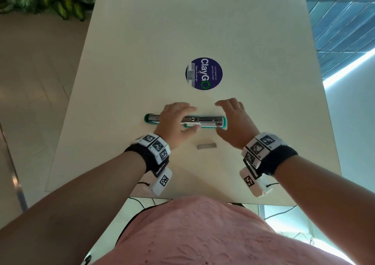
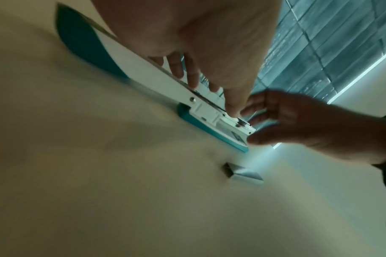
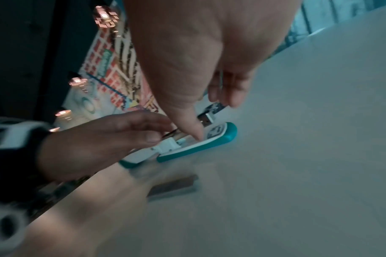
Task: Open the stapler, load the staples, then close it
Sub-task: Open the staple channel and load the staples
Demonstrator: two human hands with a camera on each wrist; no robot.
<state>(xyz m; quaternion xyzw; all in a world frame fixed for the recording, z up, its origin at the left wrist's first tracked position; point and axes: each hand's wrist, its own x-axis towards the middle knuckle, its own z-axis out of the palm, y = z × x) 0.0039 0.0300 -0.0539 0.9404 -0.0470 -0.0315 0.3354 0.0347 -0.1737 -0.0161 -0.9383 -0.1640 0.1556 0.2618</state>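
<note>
Staples in a short grey metal strip point(image 1: 207, 146) lie loose on the cream table point(image 1: 142, 51), nearest the person. Just beyond, the teal-and-white plastic stapler point(image 1: 205, 121) lies opened out flat. Left hand point(image 1: 176, 120) rests across its middle, thumb and fingers curled around it; right hand point(image 1: 235, 120) curves loosely at its right end, thumb touching. Farther off sits a round blue sticker point(image 1: 204, 73).
</note>
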